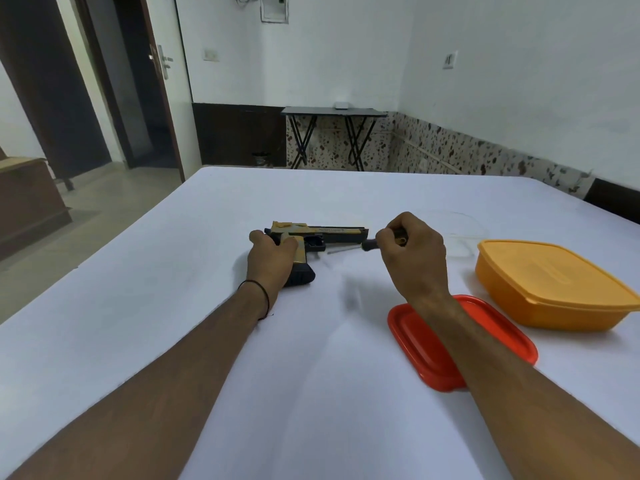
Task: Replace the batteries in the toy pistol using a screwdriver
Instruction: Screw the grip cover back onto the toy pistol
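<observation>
A gold and black toy pistol (325,232) lies on its side on the white surface (173,306), barrel pointing right. The left hand (272,259) grips its handle, fingers curled over it. The right hand (414,252) is clenched around a black-handled screwdriver (369,244), whose thin shaft points left, its tip near the trigger. The slide bears small lettering, too blurred to read. An orange tub (554,289) and a red lid (407,337) sit to the right.
</observation>
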